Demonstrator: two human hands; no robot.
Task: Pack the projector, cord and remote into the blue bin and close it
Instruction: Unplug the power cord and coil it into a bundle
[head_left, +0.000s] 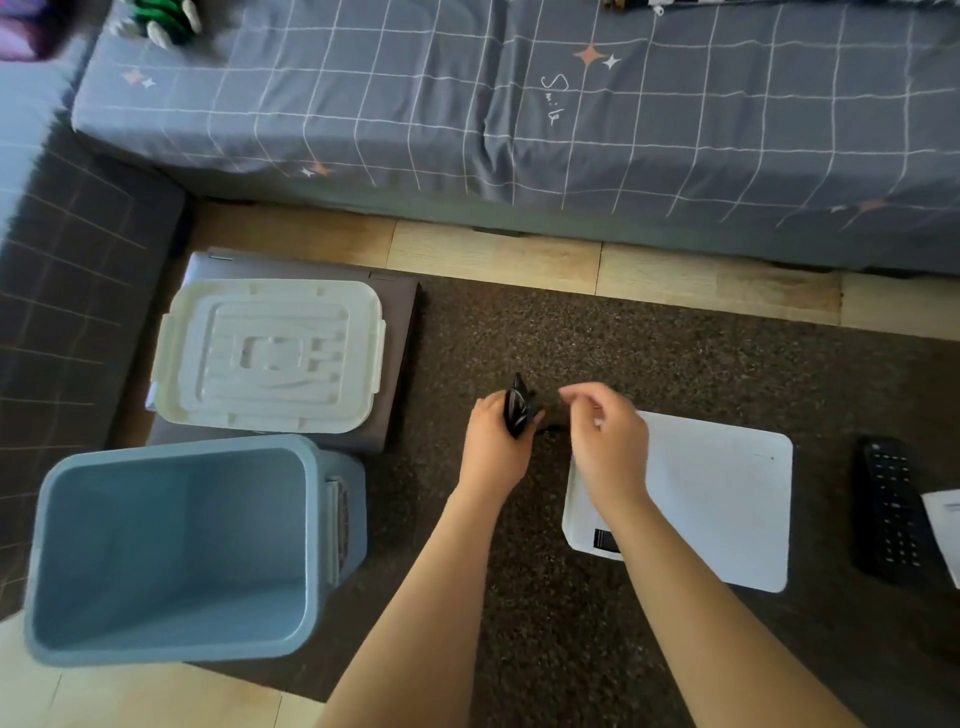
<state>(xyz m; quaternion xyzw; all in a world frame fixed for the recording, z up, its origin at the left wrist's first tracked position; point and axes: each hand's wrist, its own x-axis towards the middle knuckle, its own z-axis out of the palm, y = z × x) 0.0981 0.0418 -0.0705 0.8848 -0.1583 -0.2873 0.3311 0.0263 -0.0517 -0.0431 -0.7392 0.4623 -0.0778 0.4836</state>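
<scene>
The left hand (493, 441) grips the bundled black cord (518, 410), left of the white projector (717, 499). The right hand (608, 447) hovers over the projector's left edge, fingers loosely curled, holding nothing. The remote (888, 512) lies right of the projector; the blue bin (57, 545) stands well left, its lid (267, 356) off behind it.

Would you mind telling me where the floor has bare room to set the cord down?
Bare carpet lies between the bed and the hands; more between blue bin and projector. Crowded between projector and remote.
</scene>
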